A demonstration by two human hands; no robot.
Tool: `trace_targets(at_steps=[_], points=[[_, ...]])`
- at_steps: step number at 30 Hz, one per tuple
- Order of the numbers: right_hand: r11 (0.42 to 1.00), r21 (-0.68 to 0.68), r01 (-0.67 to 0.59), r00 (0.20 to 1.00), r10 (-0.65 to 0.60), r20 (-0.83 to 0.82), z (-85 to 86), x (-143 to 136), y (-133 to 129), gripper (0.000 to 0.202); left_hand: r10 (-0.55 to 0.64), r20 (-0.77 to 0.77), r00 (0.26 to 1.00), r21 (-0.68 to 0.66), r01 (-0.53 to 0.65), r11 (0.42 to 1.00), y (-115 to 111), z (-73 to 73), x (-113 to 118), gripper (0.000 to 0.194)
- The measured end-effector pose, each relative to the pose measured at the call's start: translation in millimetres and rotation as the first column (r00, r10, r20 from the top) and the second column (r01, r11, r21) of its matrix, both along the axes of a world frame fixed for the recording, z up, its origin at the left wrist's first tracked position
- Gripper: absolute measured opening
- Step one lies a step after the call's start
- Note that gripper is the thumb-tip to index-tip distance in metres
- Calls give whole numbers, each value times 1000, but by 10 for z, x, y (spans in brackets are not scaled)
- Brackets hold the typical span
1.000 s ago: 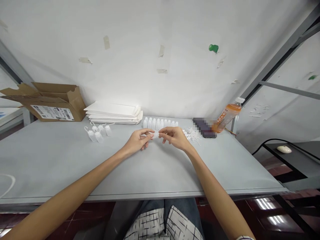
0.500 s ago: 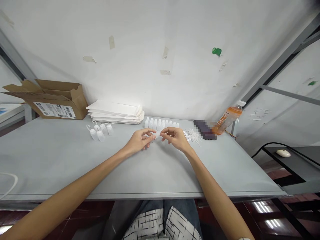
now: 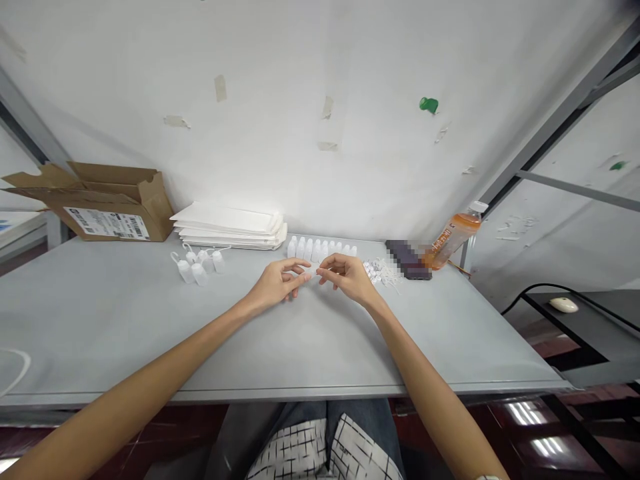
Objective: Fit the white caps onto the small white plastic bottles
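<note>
My left hand (image 3: pixel 278 283) is closed in a pinch around a small translucent white dropper bottle (image 3: pixel 312 271), mostly covered by the fingers. At the bottle's right end, my right hand (image 3: pixel 349 275) pinches with thumb and fingertips. Whatever sits between those fingertips is too small to make out. Just behind the hands stands a row of several small white bottles (image 3: pixel 308 250). Close to the right hand lies a loose pile of small white caps and strings (image 3: pixel 384 272). On the left, several small bottles with white loops (image 3: pixel 199 273) stand together.
An open cardboard box (image 3: pixel 115 200) and a stack of white sheets (image 3: pixel 227 227) are at the back left of the grey table (image 3: pixel 280 360). A dark phone (image 3: pixel 407 259) and a bottle of orange drink (image 3: pixel 455 237) are at the back right. A white wall rises behind.
The camera view has shifted slightly. Both hands stay around the small bottle, with only a slight shift of the right fingertips.
</note>
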State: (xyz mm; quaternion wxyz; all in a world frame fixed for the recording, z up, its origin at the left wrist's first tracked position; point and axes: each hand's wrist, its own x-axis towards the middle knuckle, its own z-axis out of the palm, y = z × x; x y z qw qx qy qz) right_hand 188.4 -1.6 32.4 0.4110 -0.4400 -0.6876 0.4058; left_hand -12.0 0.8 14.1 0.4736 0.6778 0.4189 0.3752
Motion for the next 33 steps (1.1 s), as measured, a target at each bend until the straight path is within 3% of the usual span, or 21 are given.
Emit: trace_targets(at_steps=[9, 16, 19, 23, 27, 33], points=[[990, 102, 97, 995, -97, -3, -46, -68, 2, 28, -7, -22, 1000, 15, 7, 1000, 3, -6, 11, 44], [957, 164, 238, 968, -248, 42, -17, -1, 40, 13, -12, -62, 998, 6, 13, 1000, -13, -13, 19, 41], [876, 332, 350, 898, -415, 148, -11, 111, 75, 7, 167, -193, 967, 184, -132, 974, -1, -39, 14, 29], [750, 530, 396, 709, -617, 342, -29, 251, 117, 9, 351, -251, 902, 365, -248, 898, 33, -42, -16, 25], [751, 564, 343, 607, -636, 477, -71, 289, 171, 13, 385, -259, 886, 426, -254, 869, 53, -45, -37, 25], [798, 548, 251, 548, -584, 599, -108, 240, 287, 15, 379, -350, 857, 497, -174, 850, 15, -77, -5, 26]])
